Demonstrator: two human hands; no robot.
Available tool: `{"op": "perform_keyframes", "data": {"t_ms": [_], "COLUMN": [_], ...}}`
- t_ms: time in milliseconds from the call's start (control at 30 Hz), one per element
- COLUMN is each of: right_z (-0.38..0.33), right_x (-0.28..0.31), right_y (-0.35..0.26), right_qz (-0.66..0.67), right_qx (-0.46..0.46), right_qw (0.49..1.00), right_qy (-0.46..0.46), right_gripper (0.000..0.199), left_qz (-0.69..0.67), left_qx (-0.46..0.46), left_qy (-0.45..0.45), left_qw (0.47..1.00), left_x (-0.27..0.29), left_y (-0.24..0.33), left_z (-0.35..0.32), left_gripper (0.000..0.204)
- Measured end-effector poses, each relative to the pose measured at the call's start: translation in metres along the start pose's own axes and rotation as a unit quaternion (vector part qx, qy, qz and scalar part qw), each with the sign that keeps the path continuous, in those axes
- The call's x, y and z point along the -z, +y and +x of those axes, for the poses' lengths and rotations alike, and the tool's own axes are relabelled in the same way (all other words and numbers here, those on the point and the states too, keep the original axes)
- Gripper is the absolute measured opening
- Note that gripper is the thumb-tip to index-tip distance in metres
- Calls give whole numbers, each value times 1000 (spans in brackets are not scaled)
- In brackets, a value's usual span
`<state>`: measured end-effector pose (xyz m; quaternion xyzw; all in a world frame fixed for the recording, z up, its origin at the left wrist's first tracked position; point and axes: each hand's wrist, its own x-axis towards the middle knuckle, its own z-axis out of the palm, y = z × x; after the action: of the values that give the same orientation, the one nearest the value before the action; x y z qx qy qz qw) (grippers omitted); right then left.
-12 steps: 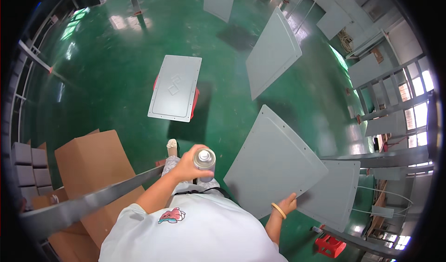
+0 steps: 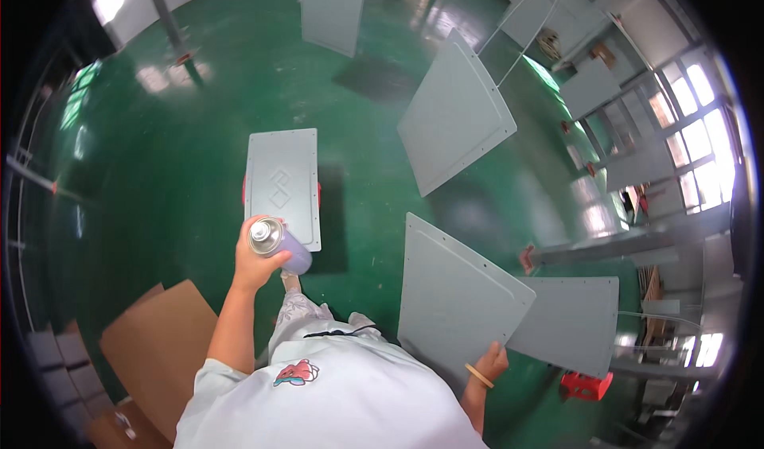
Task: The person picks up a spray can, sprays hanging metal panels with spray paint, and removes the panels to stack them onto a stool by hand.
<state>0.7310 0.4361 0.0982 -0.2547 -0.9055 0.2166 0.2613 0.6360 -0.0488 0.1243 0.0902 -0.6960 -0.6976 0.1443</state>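
My left hand (image 2: 253, 264) is wrapped round a spray can (image 2: 290, 252) with a lavender body, a silver top and a white nozzle. The can tilts, its top toward the left. Behind it lies a grey rectangular panel (image 2: 280, 159) with a raised diamond pattern and small holes along its border, resting on a red support (image 2: 321, 194) mostly hidden beneath it. At my right side, my right hand (image 2: 492, 361) grips the lower right edge of another grey panel (image 2: 454, 298), held tilted. My thumb shows on its near face; the other fingers are partly hidden.
More grey panels stand or hang at the far middle (image 2: 333, 11), the right (image 2: 458, 115) and beside my right hand (image 2: 573, 322), near a red stool (image 2: 586, 385). Cardboard boxes (image 2: 163, 345) are at the lower left. A metal beam (image 2: 637, 238) crosses on the right.
My left hand has carried the spray can forward and left, nearer the panel on the red support. The panel in my right hand has turned slightly. My view has shifted.
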Motion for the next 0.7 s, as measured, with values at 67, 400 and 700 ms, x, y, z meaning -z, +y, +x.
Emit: {"op": "perform_keyframes", "data": {"t_ms": [67, 400, 700], "right_z": [-4, -31, -2], "right_x": [1, -32, -97], "right_y": [-43, -172, -247], "right_qz": [19, 113, 205], "right_qx": [1, -62, -56], "right_qw": [1000, 991, 975], "right_qy": [-18, 21, -69], "right_gripper": [27, 22, 31], "left_qz": [6, 24, -23], "left_qx": [5, 43, 62], "left_qy": [14, -79, -13], "left_qw": [1000, 996, 998], "left_x": [36, 125, 145], "left_y": [-7, -3, 0], "left_z": [13, 83, 72], "left_gripper": [69, 73, 78]}}
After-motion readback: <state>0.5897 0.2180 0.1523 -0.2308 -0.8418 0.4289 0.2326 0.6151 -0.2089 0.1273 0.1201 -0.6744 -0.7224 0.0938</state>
